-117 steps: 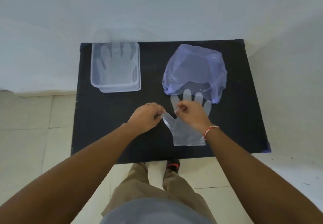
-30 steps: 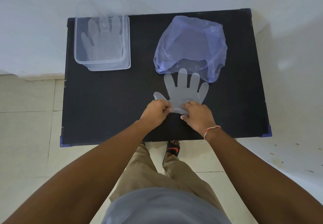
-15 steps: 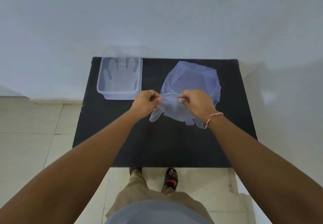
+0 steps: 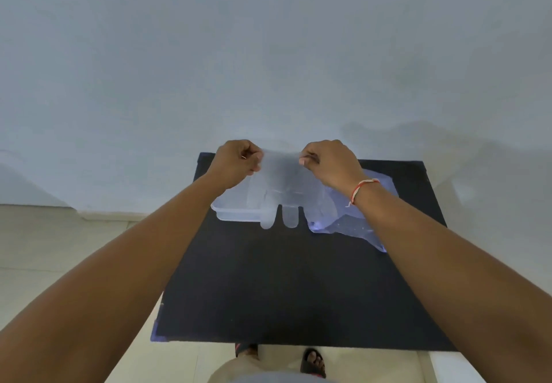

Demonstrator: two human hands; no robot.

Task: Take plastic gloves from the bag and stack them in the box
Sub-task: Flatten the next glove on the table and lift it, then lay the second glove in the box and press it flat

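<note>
Head view: the left hand [image 4: 237, 160] and right hand [image 4: 327, 161] each pinch one corner of the cuff of a plastic glove [image 4: 280, 186], holding it spread and raised above the far-left part of the counter [image 4: 283, 287], over the box [image 4: 222, 212]. The glove hangs cuff up, with its fingers [image 4: 289, 218] dangling past the box's near rim.

Risks, as judged: the film is thin and limp, so lowering it without aligning could leave the fingers draped over the near rim or folded under, spoiling the stack. A light pinch could slip on one corner and let the glove collapse. The bag [image 4: 355, 224], lying just right of the box toward the far-right corner, sits under the right forearm and could be dragged.

The glove is translucent, whitish and flat, faintly creased. The box contents are obscured by it.
</note>
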